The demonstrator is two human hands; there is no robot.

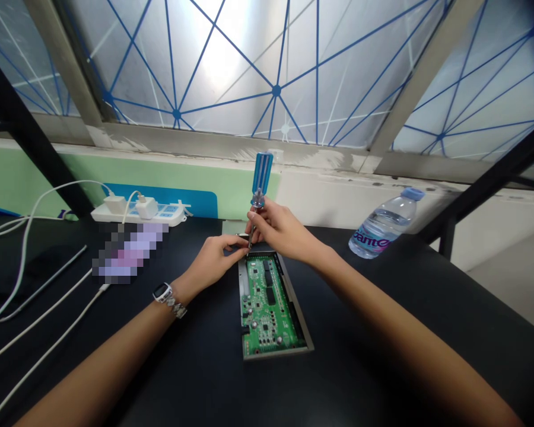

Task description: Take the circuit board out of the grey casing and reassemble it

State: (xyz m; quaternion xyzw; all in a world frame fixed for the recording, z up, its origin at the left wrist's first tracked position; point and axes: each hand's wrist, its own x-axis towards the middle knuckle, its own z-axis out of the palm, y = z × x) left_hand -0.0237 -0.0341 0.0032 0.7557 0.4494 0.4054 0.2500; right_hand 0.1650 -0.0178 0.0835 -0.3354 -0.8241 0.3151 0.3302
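In the head view, a black worktop (360, 356) carries a green circuit board (260, 302) seated in a shallow grey metal tray (310, 341), around the middle of the worktop and nearer its far edge. The tray's long axis runs from the far edge toward the near edge, its near end swung slightly to the right; one short end faces the far edge, the other faces the person. At the far short end, near the tray's far left corner, a screwdriver (262, 172) stands steeply, blue clear handle up and shaft down, its long axis leaning a little to the right at the top. The right hand (285, 228) holds it, thumb and fingers closed around the part just below the handle. The left hand (216, 258) has thumb and forefinger close together beside the shaft's lower end, at that same corner; whether they grip anything cannot be told. A watch (162, 292) and a metal bracelet (178, 307) circle the left wrist. Toward the worktop's far left corner, a white power strip (173, 216) lies along the far edge with two plugs in it; toward the far right corner stands a water bottle (385, 222) with a blue cap.
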